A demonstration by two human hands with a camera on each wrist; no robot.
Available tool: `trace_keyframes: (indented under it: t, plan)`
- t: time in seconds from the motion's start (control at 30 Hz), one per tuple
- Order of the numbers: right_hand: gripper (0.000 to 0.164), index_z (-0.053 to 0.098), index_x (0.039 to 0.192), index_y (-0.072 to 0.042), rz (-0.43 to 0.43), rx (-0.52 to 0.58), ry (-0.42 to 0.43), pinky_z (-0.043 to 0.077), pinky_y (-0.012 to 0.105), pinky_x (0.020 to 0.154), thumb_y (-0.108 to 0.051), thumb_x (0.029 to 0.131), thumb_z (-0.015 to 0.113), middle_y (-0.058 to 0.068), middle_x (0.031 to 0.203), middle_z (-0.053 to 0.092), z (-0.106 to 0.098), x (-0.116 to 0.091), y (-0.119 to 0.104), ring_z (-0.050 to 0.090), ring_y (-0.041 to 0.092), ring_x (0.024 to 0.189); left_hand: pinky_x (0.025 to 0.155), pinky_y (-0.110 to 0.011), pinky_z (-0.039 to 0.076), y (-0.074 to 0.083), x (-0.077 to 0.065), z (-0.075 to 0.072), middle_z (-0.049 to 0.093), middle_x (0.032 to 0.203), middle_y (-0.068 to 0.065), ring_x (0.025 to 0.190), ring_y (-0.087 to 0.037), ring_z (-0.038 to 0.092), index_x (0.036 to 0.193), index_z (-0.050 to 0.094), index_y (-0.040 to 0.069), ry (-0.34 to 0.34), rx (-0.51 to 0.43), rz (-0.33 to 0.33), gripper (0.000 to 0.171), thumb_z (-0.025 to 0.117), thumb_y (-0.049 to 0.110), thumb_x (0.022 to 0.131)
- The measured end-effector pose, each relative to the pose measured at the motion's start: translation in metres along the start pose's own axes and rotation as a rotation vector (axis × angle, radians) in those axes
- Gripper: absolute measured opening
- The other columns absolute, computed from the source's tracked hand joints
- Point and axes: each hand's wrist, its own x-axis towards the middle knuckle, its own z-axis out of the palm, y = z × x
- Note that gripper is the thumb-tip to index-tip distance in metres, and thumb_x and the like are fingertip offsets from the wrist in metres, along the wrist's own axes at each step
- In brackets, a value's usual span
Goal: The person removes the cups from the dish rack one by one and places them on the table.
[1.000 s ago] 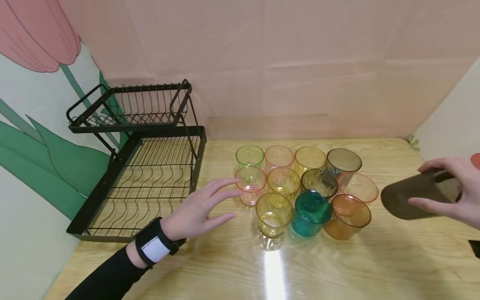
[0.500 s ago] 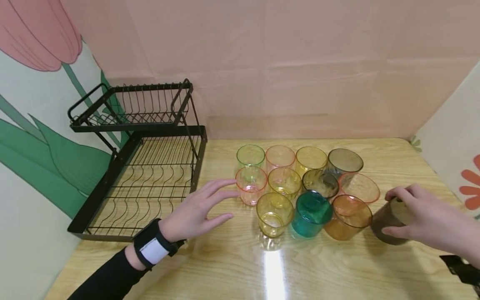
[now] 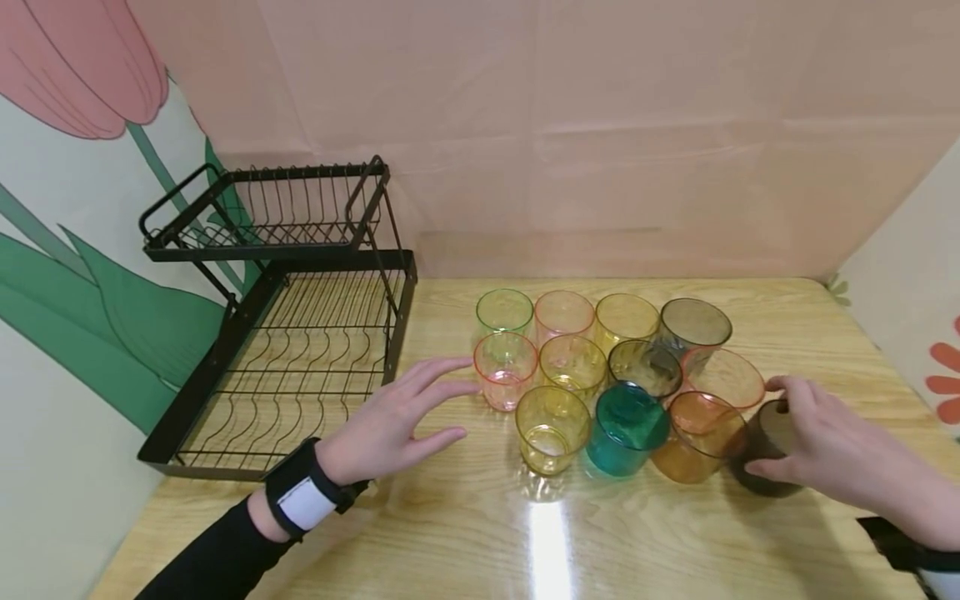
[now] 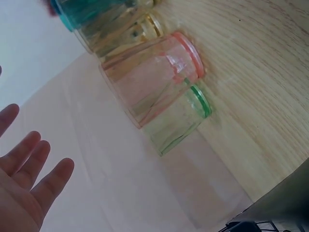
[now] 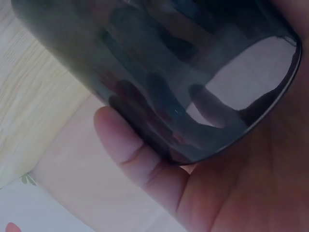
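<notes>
Between the earlier head frames and this one, the right hand (image 3: 821, 450) had come down from mid-air at the right edge and brought the dark smoky cup (image 3: 765, 458) to the tabletop, where it stood just beside the amber cup (image 3: 693, 433) at the right end of the front row. The fingers were curled round the dark cup from above and behind; the right wrist view showed the thumb (image 5: 130, 150) and palm wrapped against its tinted wall (image 5: 159, 82). Whether its base sat fully flat could not be told, as the hand covered most of it.

The left hand (image 3: 390, 421), wearing a black wrist strap (image 3: 307, 496), had not moved: it hovered low over the wooden table (image 3: 465, 533) with fingers spread and straight, holding nothing, its fingertips near the pink cup (image 3: 504, 371).

Front row, left to right: a yellow cup (image 3: 551, 429), a teal cup (image 3: 626, 425), then the amber one. Behind them stood further tinted cups, including a green cup (image 3: 504, 312) at the back left and a second smoky cup (image 3: 692, 327) at the back right. The left wrist view showed the pink cup (image 4: 154, 82) and green cup (image 4: 181, 121) side by side.

Farthest left sat a black two-tier dish rack (image 3: 300, 333) against the wall.

To finish the placement well, the dark cup should probably be settled flat and released straight upward, so that it does not knock the amber neighbour.
</notes>
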Motion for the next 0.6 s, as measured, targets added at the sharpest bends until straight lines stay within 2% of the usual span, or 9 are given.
trace_keyframes:
  t: [0.2,0.33,0.47,0.6]
  plan:
    - [0.108,0.035,0.126,0.01,-0.04,-0.026,0.07,0.047,0.053,0.057,-0.052,0.057,0.09,0.038,0.103,0.049,0.0054,0.0022,-0.0026,0.055,0.049,0.086,0.096,-0.045,0.046,0.0,-0.0005,0.0002,0.04,0.147,-0.012,0.132,-0.025,0.042,0.139,0.048,0.016,0.001,0.002,0.001,0.05,0.063,0.033,0.095]
    - [0.108,0.036,0.125,0.008,-0.037,-0.032,0.091,0.046,0.05,0.052,-0.054,0.055,0.09,0.036,0.102,0.048,0.0065,0.0022,-0.003,0.055,0.047,0.083,0.095,-0.045,0.047,-0.0003,-0.001,0.0002,0.039,0.148,-0.011,0.132,-0.024,0.041,0.139,0.047,0.017,-0.003,0.002,-0.011,0.05,0.062,0.034,0.095]
    - [0.108,0.036,0.128,0.006,-0.037,-0.043,0.079,0.046,0.047,0.049,-0.056,0.056,0.088,0.033,0.103,0.047,0.0052,0.0013,-0.0042,0.055,0.045,0.081,0.095,-0.045,0.047,-0.0001,-0.0018,0.0004,0.039,0.148,-0.01,0.132,-0.022,0.041,0.139,0.048,0.017,-0.017,0.009,-0.027,0.049,0.06,0.037,0.096]
    - [0.12,0.028,0.141,0.004,-0.03,-0.072,0.037,0.047,0.054,0.054,-0.061,0.059,0.084,0.035,0.114,0.042,-0.0023,-0.0015,-0.007,0.051,0.05,0.092,0.097,-0.045,0.045,0.0,-0.0025,0.0,0.039,0.149,-0.009,0.132,-0.021,0.041,0.138,0.049,0.017,-0.043,0.014,-0.037,0.048,0.062,0.035,0.095]
